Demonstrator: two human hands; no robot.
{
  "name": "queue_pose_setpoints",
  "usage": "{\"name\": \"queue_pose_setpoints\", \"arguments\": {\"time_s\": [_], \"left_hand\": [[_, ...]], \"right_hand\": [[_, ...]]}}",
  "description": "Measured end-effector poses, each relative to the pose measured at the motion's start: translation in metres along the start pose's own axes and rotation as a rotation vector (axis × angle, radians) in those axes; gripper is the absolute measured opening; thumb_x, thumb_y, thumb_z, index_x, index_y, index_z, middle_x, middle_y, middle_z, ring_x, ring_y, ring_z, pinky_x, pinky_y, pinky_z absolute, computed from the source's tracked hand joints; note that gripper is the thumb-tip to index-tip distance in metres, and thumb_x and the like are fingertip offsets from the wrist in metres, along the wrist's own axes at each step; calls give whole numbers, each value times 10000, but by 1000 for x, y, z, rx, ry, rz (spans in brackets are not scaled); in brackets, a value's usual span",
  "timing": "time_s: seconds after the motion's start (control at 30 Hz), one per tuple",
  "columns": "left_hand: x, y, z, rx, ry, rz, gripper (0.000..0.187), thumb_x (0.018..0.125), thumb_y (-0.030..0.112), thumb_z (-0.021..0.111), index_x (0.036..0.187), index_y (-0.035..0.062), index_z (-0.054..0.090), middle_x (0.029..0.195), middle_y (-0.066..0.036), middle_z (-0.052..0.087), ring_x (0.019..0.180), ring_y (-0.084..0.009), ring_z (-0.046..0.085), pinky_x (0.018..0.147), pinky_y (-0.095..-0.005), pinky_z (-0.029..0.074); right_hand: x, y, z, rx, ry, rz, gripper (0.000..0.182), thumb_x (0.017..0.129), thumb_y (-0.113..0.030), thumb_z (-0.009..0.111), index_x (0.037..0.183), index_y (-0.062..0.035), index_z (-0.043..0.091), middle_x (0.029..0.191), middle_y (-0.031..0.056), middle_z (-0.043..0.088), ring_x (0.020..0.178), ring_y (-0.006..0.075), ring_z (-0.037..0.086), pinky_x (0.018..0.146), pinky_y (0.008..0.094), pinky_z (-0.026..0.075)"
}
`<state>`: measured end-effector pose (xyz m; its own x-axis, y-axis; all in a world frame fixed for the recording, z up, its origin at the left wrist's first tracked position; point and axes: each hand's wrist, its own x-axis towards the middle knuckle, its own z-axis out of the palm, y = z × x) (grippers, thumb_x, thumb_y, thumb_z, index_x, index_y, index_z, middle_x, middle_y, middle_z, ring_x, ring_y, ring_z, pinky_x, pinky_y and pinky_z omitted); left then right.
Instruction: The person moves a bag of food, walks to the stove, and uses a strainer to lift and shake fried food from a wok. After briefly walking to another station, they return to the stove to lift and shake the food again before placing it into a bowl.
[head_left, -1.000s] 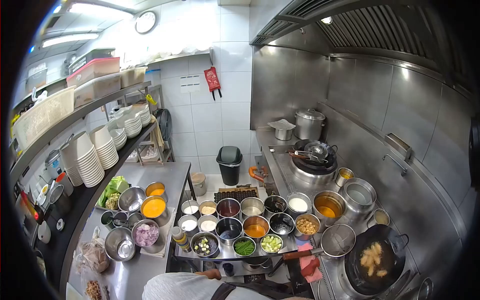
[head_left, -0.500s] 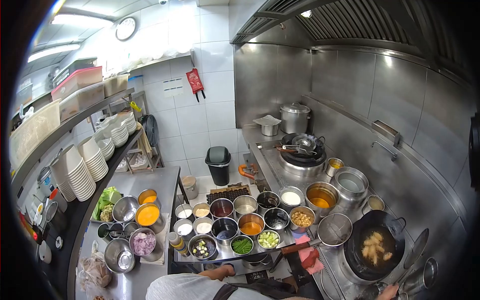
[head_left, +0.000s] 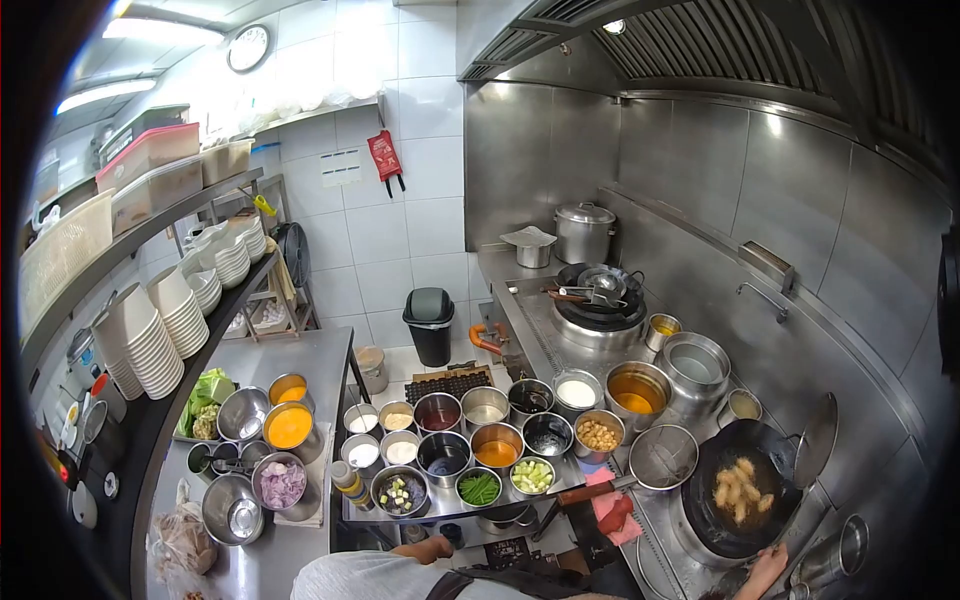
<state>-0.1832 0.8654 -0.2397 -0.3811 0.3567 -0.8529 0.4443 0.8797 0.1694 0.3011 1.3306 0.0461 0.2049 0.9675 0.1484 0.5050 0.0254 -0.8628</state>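
Observation:
Low at the right, my right hand (head_left: 768, 570) is closed beside the near rim of the wok (head_left: 708, 515), seemingly on the handle of a round flat skimmer (head_left: 817, 438). The skimmer's disc is raised on edge over the wok's right side. Several golden fried pieces (head_left: 738, 488) float together in oil in the wok. My left hand (head_left: 432, 547) is low in front of my body, near the front edge of the counter of metal pots; its fingers cannot be made out. A bowl of diced vegetables (head_left: 402, 492) is the thing nearest to it.
A long-handled strainer (head_left: 664, 457) lies left of the wok, near a pink cloth (head_left: 612, 505). Metal pots of sauces and chopped greens (head_left: 479, 488) crowd the middle counter. Tall metal containers (head_left: 845, 545) stand right of my right hand. At left are steel bowls (head_left: 233, 508) and stacked white bowls (head_left: 155, 345).
My right hand has moved up and slightly left, closer to the wok. The skimmer has risen from beside the wok to over its right rim. The fried pieces have shifted slightly in the oil.

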Motion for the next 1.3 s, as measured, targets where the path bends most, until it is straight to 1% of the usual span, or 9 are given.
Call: {"name": "queue_pose_setpoints", "arguments": {"time_s": [0.07, 0.13, 0.23, 0.3, 0.5, 0.57, 0.9, 1.13, 1.3], "left_hand": [[-1, -3, 5, -25, -7, -6, 322, 718, 248, 499, 876, 3, 634, 844, -144, 633, 732, -265, 630, 621, -363, 516], [9, -6, 13, -41, -8, -11, 322, 718, 248, 498, 876, 3, 634, 844, -143, 633, 732, -264, 630, 621, -363, 516], [12, -6, 16, -54, -11, -7, 321, 718, 249, 498, 875, 4, 634, 843, -141, 633, 732, -263, 630, 621, -362, 515], [9, -5, 18, -69, -13, -4, 321, 718, 249, 498, 875, 4, 634, 842, -140, 633, 733, -263, 629, 621, -362, 514], [6, 1, 21, -89, -18, -8, 320, 719, 250, 498, 874, 5, 634, 841, -137, 634, 733, -261, 629, 621, -361, 512], [7, 1, 20, -92, -19, -10, 320, 719, 250, 498, 873, 6, 634, 840, -136, 634, 733, -260, 628, 621, -361, 511], [17, 11, 11, -99, -22, -15, 318, 720, 251, 497, 871, 7, 635, 838, -131, 635, 734, -257, 627, 621, -360, 507], [28, 21, 8, -109, -9, 6, 317, 721, 252, 496, 870, 8, 635, 836, -128, 636, 734, -255, 626, 620, -359, 505], [31, 12, 11, -143, 17, -15, 322, 716, 261, 483, 837, 7, 639, 818, -116, 642, 730, -251, 627, 615, -359, 499]], "right_hand": [[-11, -15, 1, -78, 2, -70, 366, 759, 5, 438, 1120, 3, 499, 674, 120, 546, 529, 220, 523, 481, 333, 423], [-59, -73, -11, -321, 15, -268, 296, 798, -207, 501, 988, -2, 599, 784, 165, 631, 750, 313, 586, 714, 403, 445], [-93, -112, -10, -88, -164, -131, 321, 810, -220, 488, 1027, -3, 583, 852, 183, 624, 799, 348, 572, 738, 403, 428], [-99, -104, -3, -80, -204, -191, 329, 819, -222, 471, 1043, -5, 576, 900, 197, 611, 817, 364, 549, 746, 396, 415], [-105, -37, 34, -171, -302, -331, 304, 812, -157, 474, 1021, 45, 562, 896, 249, 582, 778, 378, 513, 747, 395, 399], [-103, -22, 42, -451, -370, -124, 281, 800, -126, 476, 1002, 44, 572, 895, 259, 573, 776, 380, 514, 751, 401, 398], [-124, -43, 36, -385, -309, -17, 297, 805, -81, 468, 1070, 19, 555, 967, 278, 562, 851, 390, 522, 784, 402, 396], [-131, -63, 32, -534, -352, -95, 296, 803, -65, 460, 1067, 28, 553, 1004, 280, 557, 895, 387, 529, 793, 393, 399], [-134, -86, 29, -584, -407, -37, 335, 803, -166, 504, 1103, -28, 558, 1013, 278, 560, 912, 368, 547, 795, 396, 404]]}}
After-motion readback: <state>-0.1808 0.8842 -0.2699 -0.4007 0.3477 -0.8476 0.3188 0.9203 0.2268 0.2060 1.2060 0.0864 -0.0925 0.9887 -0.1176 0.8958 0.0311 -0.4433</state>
